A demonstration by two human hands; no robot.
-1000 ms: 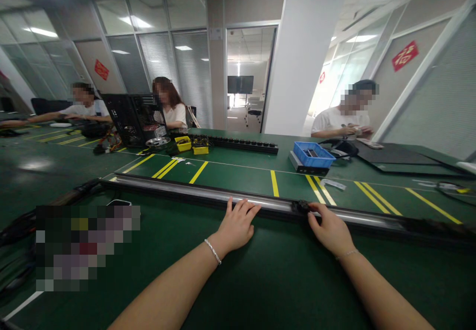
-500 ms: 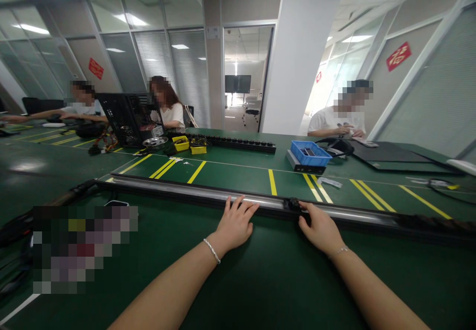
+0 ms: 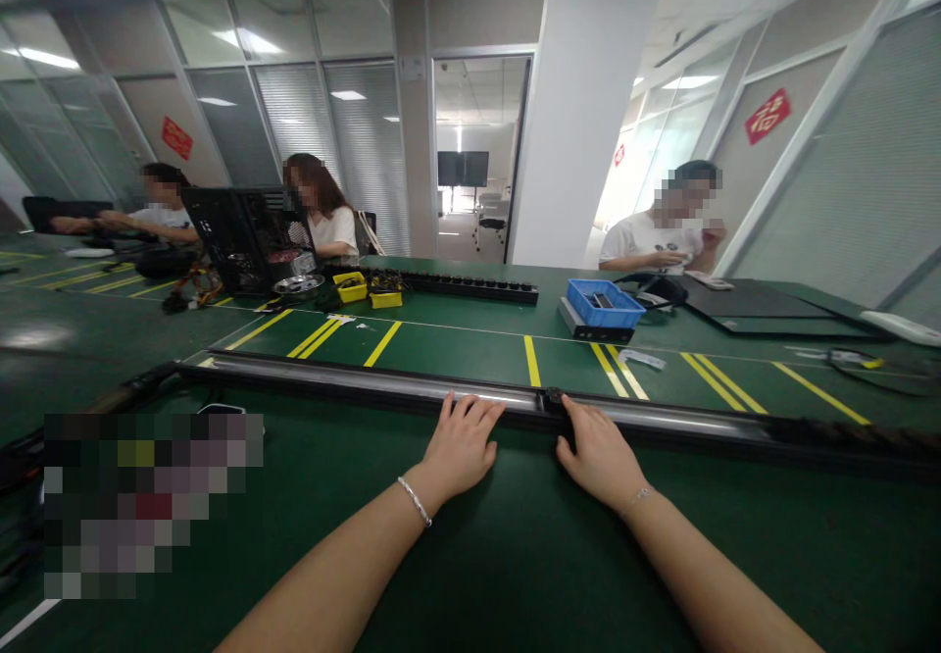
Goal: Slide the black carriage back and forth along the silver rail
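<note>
A long black rail (image 3: 309, 378) with a shiny silver top strip lies across the green table in front of me. A small black sliding block (image 3: 550, 399) sits around it near the middle. My left hand (image 3: 462, 447) rests with fingers spread on the rail, left of the block, holding nothing. My right hand (image 3: 601, 452) is at the block's right side, index finger against it and thumb lower at the rail's near edge. The thumb side of the block is partly hidden by my fingers.
Beyond the rail are a blue bin (image 3: 604, 304) on a grey box, yellow trays (image 3: 350, 287), a black strip with several sockets (image 3: 470, 285) and an open computer case (image 3: 235, 241). A blurred-out object (image 3: 154, 496) lies at left. Several people sit across the table.
My right hand and the black block have slid left along the rail, closer to my left hand. My left hand stays on the rail. The camera view has turned slightly right.
</note>
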